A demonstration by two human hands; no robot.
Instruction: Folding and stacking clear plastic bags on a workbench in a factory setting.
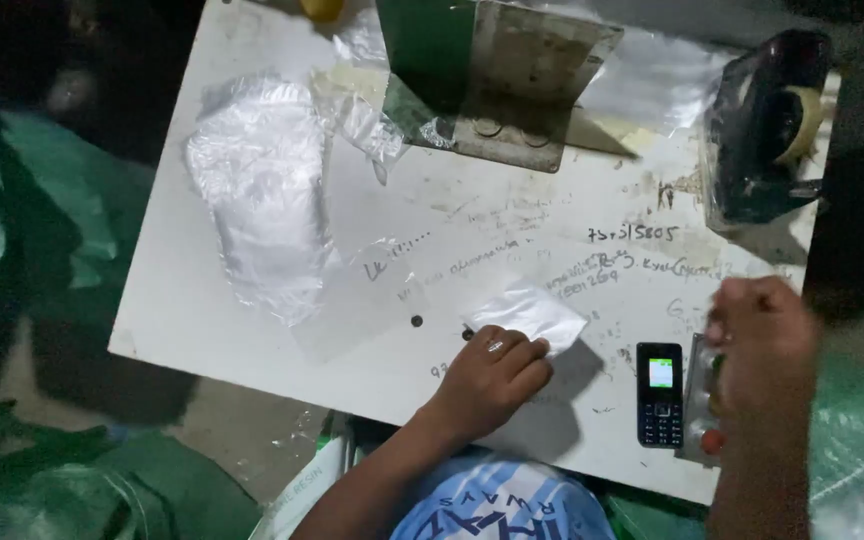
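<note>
Nearest the camera, a person's left hand (492, 375) presses down on a small clear plastic bag (530, 313) at the near edge of a scuffed white table (182, 300), fingers curled and pinching the bag's near corner. On the right, the right hand (760, 345) is closed in a loose fist around a small object with a red tip; what it is cannot be told, as the hand is blurred. Just beside that fist, a black mobile phone (660, 393) lies with its screen lit, next to a strip of clear packaging (697, 395) at the table's near right rim.

Farther left, a stack of clear plastic bags (262, 190) lies loose on the tabletop. At the far side stand a bent metal bracket (527, 85) and, far right, a black tape dispenser (767, 125). Green sacks (42, 220) crowd the floor on both sides.

Risks appear plain: the phone and packaging sit close to the rim, and a sweep of the right forearm could likely knock them off. The thin bag, held only at a corner, may slip or crumple, and the loose stack could slide if the table is jolted.
</note>
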